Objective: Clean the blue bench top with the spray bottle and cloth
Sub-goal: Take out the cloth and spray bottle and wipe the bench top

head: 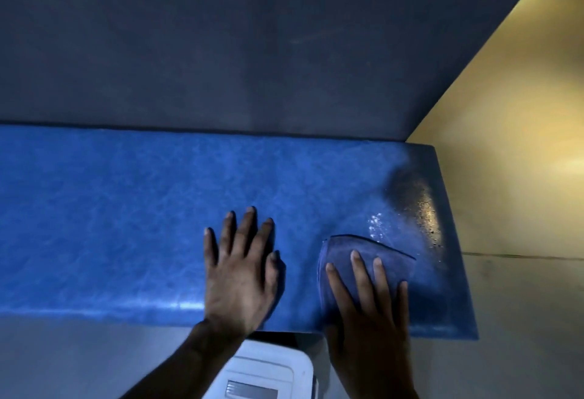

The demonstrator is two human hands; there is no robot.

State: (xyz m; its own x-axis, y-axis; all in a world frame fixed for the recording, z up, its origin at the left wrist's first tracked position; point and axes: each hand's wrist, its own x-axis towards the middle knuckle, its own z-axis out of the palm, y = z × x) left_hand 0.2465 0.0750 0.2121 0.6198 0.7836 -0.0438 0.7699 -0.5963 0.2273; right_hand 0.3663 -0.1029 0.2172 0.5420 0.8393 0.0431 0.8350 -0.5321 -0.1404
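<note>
The blue bench top (110,209) runs across the view from the left edge to its right end. A folded blue cloth (341,253) lies flat on it near the right end. My right hand (369,300) presses flat on the cloth with fingers spread. My left hand (240,269) rests flat on the bare bench surface to the left of the cloth, fingers apart, holding nothing. A wet patch of spray droplets (417,209) glistens just beyond the cloth, toward the right end. No spray bottle is in view.
A dark grey wall (252,44) rises behind the bench. A yellow wall (505,114) stands to the right. A white plastic object (268,370) sits below the bench's front edge between my forearms. Grey floor (521,319) lies past the bench's right end.
</note>
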